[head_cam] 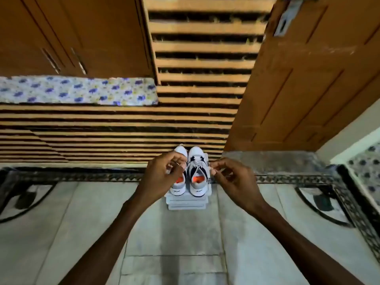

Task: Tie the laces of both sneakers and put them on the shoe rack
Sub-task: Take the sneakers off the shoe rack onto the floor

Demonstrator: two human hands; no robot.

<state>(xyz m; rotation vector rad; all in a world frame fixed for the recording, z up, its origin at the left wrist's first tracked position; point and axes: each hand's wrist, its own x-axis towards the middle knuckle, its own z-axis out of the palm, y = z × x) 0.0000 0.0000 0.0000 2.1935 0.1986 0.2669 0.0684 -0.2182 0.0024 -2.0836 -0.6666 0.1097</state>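
Left hand (pixel 164 171) and right hand (pixel 232 177) each pinch a lace end of the right-side sneaker (pixel 197 182); uneven pull likely slips the knot loose.

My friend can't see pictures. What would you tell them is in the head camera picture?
The left hand and right hand pinch the laces of one white sneaker, seen from above. Its twin stands beside it on a small white stand on a tiled floor, toes towards wooden slats.

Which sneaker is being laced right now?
The right-side sneaker: left hand and right hand each pinch its laces; the left-side sneaker sits partly hidden.
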